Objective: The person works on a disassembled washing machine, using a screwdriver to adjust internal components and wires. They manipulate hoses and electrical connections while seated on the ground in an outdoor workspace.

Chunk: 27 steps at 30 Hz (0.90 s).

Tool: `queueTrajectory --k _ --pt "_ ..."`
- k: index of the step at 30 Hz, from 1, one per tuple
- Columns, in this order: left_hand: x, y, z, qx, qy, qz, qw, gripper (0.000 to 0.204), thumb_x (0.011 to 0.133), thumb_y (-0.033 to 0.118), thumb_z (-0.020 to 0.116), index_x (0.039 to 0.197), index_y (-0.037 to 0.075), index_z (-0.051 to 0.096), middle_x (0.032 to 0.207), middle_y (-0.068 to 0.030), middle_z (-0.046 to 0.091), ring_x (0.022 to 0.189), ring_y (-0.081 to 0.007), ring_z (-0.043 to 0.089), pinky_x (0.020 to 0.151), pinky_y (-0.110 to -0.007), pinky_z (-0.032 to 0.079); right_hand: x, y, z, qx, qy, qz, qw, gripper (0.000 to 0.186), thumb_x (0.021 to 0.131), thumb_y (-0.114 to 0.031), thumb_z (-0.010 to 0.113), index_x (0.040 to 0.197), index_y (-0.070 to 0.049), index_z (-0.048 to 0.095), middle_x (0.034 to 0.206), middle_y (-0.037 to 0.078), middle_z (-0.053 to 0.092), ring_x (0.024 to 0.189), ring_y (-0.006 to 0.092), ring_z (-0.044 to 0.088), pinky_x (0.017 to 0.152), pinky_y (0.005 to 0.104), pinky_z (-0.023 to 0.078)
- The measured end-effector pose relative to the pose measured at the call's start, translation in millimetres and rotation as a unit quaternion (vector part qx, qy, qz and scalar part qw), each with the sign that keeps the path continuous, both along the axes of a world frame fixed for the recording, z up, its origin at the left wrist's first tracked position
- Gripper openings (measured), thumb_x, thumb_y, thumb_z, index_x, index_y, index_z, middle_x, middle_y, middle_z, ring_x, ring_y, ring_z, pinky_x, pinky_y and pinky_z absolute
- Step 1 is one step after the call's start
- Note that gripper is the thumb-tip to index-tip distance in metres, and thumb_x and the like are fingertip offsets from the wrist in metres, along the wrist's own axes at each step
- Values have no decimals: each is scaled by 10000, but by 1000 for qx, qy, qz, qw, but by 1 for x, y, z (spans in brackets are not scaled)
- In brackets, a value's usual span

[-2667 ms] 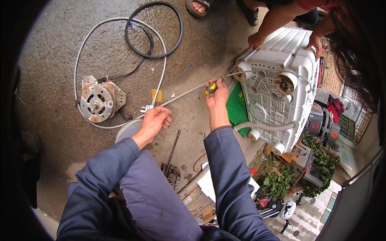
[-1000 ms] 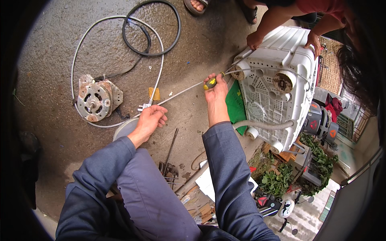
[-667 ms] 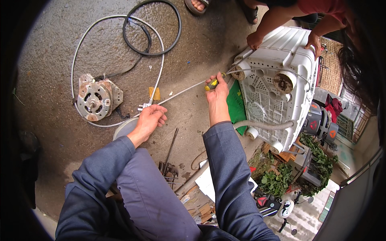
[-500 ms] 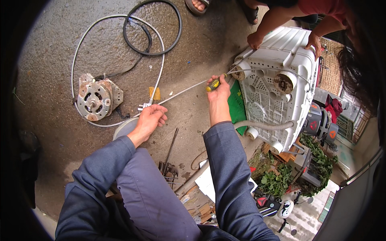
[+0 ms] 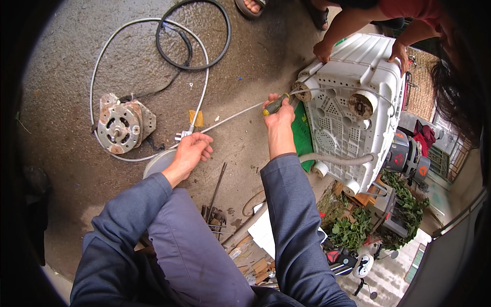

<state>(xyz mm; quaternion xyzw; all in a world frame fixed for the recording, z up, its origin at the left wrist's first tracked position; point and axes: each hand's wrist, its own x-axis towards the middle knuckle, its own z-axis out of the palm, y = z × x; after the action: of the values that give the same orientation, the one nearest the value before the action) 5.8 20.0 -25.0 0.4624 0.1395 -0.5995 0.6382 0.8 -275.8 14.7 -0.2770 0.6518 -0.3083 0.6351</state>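
Note:
My right hand [image 5: 280, 113] is closed round a yellow-and-grey screwdriver [image 5: 274, 106], its shaft angled toward a round foot [image 5: 304, 90] on the upturned base of a white plastic appliance body [image 5: 337, 133]. A grey cable [image 5: 233, 117] runs across that foot and down past my left hand [image 5: 193, 151], whose fingers are loosely bent and apart beside the plug [image 5: 182, 136]; nothing shows in them. A co-worker's hands [image 5: 322, 51] grip the far side of the body. A corrugated hose [image 5: 340, 160] crosses its lower part, over a green sheet [image 5: 299, 135].
A rusty metal motor [image 5: 121, 125] lies left on wet concrete inside the cable's loop, with a black ring [image 5: 221, 54] beyond. A grey round container [image 5: 156, 165] is by my knee; metal rods [image 5: 221, 179] lie ahead of it. Leafy plants [image 5: 348, 230] and scooters [image 5: 401, 153] are at right.
My right hand has shifted slightly rightward with the screwdriver, whose handle has turned a little. My left hand is a little higher than in the oldest frame. The co-worker's hands stay on the appliance.

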Motion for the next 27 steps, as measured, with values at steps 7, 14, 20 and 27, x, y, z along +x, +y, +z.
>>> queueTrajectory --k 7,14,20,27 --pt "1 0 1 1 -2 2 1000 161 995 76 532 1079 21 658 839 -40 680 688 -98 620 607 -243 513 4 -15 7 3 -33 45 998 234 1082 -295 525 1015 -73 556 846 77 631 727 247 592 641 402 501" --pt "1 0 1 3 -8 -7 1000 164 1029 96 523 1087 17 655 848 -46 681 700 -104 628 626 -260 526 -4 -12 0 -22 -9 54 998 233 1071 -275 554 983 -60 561 829 87 628 706 251 587 626 388 503" --pt "0 -1 0 -2 -5 -2 1000 167 1032 100 523 1095 17 652 851 -50 681 702 -108 628 630 -264 530 -4 -2 -6 -20 -28 45 998 171 1063 -205 584 1029 -37 575 875 71 629 735 206 625 621 371 538" --pt "1 -1 1 -5 -6 2 1000 181 998 87 522 1096 17 657 851 -41 677 707 -103 613 626 -254 513 -4 20 -4 -48 -15 29 998 170 1071 -186 568 1035 -20 566 901 81 630 749 207 629 631 372 550"
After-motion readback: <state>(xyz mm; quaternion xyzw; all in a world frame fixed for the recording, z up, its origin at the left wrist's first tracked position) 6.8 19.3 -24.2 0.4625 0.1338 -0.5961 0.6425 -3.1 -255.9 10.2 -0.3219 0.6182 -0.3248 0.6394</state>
